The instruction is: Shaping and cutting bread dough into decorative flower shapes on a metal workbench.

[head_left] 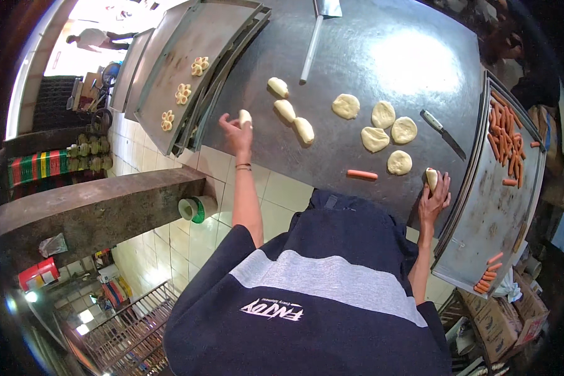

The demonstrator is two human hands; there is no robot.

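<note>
1. Across the metal table (332, 150), both hands are apart: left near the left-hand trays, right at the near right part.
2. Left hand (237, 133): gripping a pale dough roll (245, 117) on its thumb side, other fingers spread; firmness of grip, can't tell. Dark bands (243, 167) on wrist.
3. Right hand (435, 199): closed on a wrapped dough piece (431, 179), thumb and fingers around it; a reddish bit shows at its upper end.
4. Three shaped rolls (284, 111) in a slanting line, right of the left hand, upper middle of table.
5. Five flat dough rounds (375, 140) loosely grouped between those rolls and the knife (443, 134); some nearly touching.
6. One single sausage (361, 175) on the table, near the edge by the person's body, left of the right hand.
7. Knife: pale handle, dark blade, lying slanted above the right hand, near the right tray (479, 219).
8. Right tray: sausage heap (506, 135) at far end, small sausage row (487, 274) at near end.
9. Left tray (163, 75), top of a stack: three flower-shaped dough pieces (183, 94), spaced apart.
10. Long-handled metal tool (312, 50) at far side of table, handle toward the person.
</note>
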